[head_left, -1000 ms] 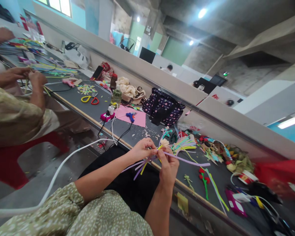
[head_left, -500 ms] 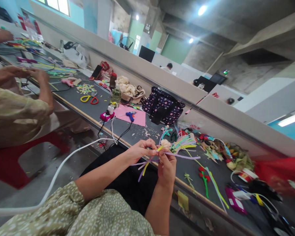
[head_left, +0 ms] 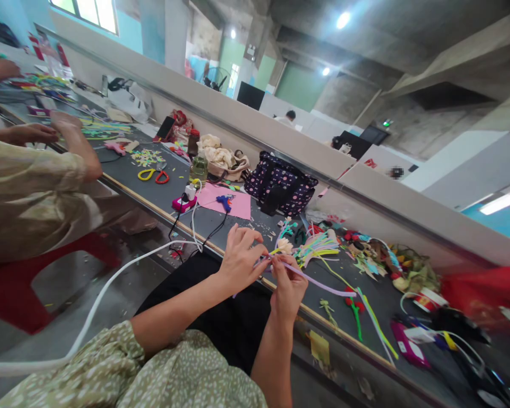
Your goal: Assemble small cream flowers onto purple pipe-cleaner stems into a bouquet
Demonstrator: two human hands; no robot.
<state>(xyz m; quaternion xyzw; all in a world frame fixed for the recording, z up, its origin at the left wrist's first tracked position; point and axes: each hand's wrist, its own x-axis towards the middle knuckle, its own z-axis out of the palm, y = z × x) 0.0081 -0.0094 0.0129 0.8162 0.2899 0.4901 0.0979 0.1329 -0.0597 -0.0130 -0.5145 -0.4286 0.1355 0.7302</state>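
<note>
My left hand (head_left: 240, 260) pinches with thumb and index finger at the stem of a small pipe cleaner flower, its other fingers raised. The cream flower head (head_left: 284, 246) shows just above the fingertips, with a bit of yellow beside it. My right hand (head_left: 288, 286) is closed on the same stem from the right. A long lilac pipe cleaner (head_left: 323, 284) runs out from my right fingers over the table. Most of the stem is hidden by the fingers. A bundle of pastel pipe cleaners (head_left: 323, 246) lies just behind my hands.
A blue glue gun (head_left: 224, 203) rests on pink paper (head_left: 242, 211). Left are scissors (head_left: 155, 174) and a magenta power block (head_left: 183, 203); a dotted bag (head_left: 280, 184) stands behind. A red flower (head_left: 357, 317) lies right. A white cable (head_left: 123, 272) crosses left, near a co-worker's arm (head_left: 79, 147).
My left hand has turned and lifted its fingers around the stem. The lilac pipe cleaner now reaches further right and lower. The co-worker's hands at left have shifted.
</note>
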